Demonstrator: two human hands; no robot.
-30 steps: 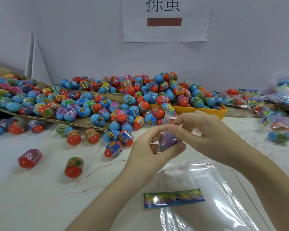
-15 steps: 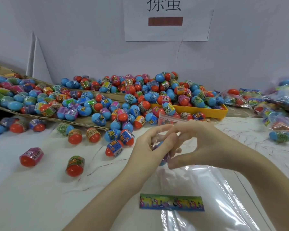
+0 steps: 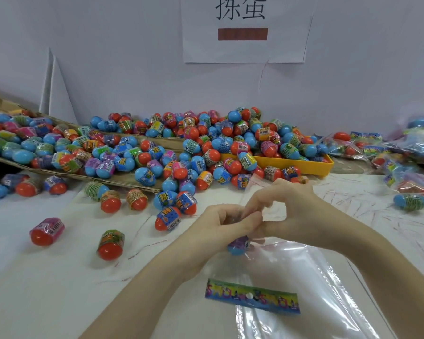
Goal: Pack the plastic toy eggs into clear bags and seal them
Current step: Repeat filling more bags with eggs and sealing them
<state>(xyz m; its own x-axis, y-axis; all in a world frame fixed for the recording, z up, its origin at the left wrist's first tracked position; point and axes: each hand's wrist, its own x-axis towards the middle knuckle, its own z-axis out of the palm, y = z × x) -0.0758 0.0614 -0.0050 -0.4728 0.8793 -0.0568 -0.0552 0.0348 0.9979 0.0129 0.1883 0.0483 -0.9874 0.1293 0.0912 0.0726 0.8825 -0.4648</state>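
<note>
A small clear bag (image 3: 255,189) is pinched between my left hand (image 3: 220,223) and my right hand (image 3: 287,211) at the table's middle. Its mouth rises above my right fingers. A blue egg with a purple wrap (image 3: 238,246) hangs low in that bag, just under my left fingers. A big heap of blue and red toy eggs (image 3: 206,148) lies behind my hands. A stack of flat clear bags (image 3: 311,285) lies near me, and a colourful paper strip (image 3: 252,296) rests on it.
A yellow tray (image 3: 301,165) holds eggs at the back right. Cardboard (image 3: 123,178) slopes down from the left under more eggs. Loose eggs (image 3: 110,244) dot the white table at the left. Filled bags (image 3: 402,152) pile up at the far right.
Both hands dropped slightly toward me. The egg, held up between my fingertips before, now sits lower in the bag beneath my left hand.
</note>
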